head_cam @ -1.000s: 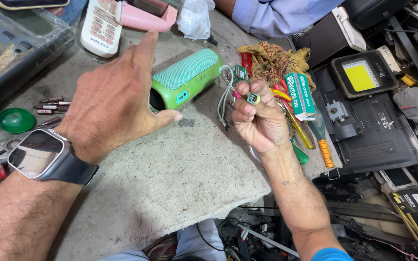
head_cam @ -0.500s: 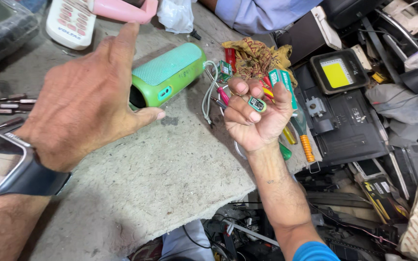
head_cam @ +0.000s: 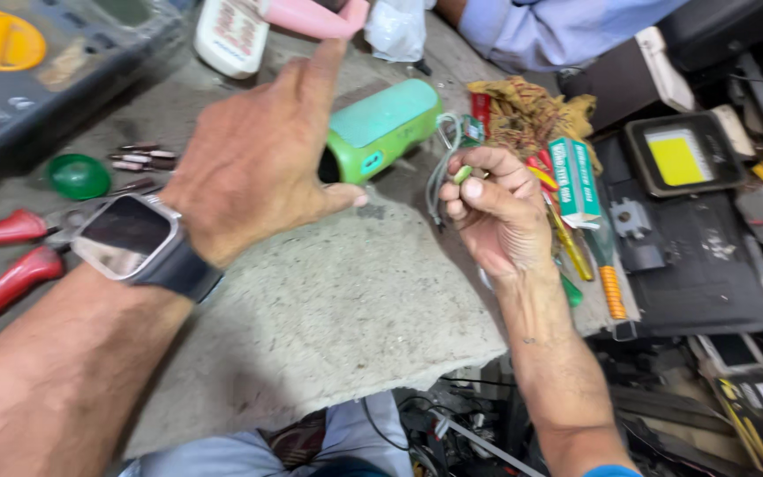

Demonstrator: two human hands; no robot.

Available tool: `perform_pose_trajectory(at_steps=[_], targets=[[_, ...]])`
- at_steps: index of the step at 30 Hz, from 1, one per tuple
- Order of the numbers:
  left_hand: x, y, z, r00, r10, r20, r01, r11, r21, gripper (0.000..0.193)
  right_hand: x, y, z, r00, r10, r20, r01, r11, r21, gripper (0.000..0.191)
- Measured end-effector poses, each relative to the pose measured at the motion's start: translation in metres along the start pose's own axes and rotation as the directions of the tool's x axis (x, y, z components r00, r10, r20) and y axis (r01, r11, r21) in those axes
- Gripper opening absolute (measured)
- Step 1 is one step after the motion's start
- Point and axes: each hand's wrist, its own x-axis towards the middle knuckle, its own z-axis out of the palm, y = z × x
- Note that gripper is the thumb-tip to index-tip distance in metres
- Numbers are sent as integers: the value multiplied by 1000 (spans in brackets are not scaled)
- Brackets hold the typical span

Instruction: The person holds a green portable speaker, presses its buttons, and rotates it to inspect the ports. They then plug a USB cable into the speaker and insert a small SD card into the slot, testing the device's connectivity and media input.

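Nearest to me, my left forearm comes in from the lower left, a square dark-strapped smartwatch (head_cam: 125, 237) on the wrist. The left hand (head_cam: 253, 163) hangs above the table (head_cam: 328, 309), back toward the camera, index finger pointing away and up, thumb stretched to the right. Its grip is released; it holds nothing, though the thumb tip lies just beside the dark open end of the green cylindrical speaker (head_cam: 381, 131).

My right forearm rises from the lower right edge. The right hand (head_cam: 496, 216) is curled into a loose fist, clenched around a small light-green part (head_cam: 463, 174) pinched between thumb and forefinger; I cannot tell what that part is. Thin grey wires (head_cam: 441, 172) loop from the fist toward the speaker.

The speaker lies on its side on the worn grey table, slanting up and to the right. Its body is bright green with a paler teal fabric panel along the top, and the near end gapes open and dark.

To the left lie red-handled pliers (head_cam: 6, 256), a round green cap (head_cam: 79, 176) and a row of screwdriver bits (head_cam: 139, 159). Right of my fist are an orange-handled screwdriver (head_cam: 607, 283) and a small green-and-white box (head_cam: 576, 177). Beyond them sits a crumpled brown rag (head_cam: 523, 110), and farther right a square lamp with a yellow panel (head_cam: 682, 157). At the far edge a person's light blue sleeve (head_cam: 558, 26) shows.
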Motion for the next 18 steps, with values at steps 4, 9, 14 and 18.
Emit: perform_pose_trajectory(at_steps=[4,9,14,18], targets=[[0,0,4,991,93,-98,-94,996,-7,126,13,8,16,998,49,-27,-55,947,-317,19],[0,-5,10,989,115,-98,-113,993,19,128,28,8,28,994,61,86,-28,936,-350,20],[-1,-7,14,991,101,-87,-99,995,33,128,30,17,34,998,30,60,-2,906,-423,19],[-1,-6,12,983,146,-115,-145,989,22,126,32,18,36,993,-45,107,89,890,-447,19]])
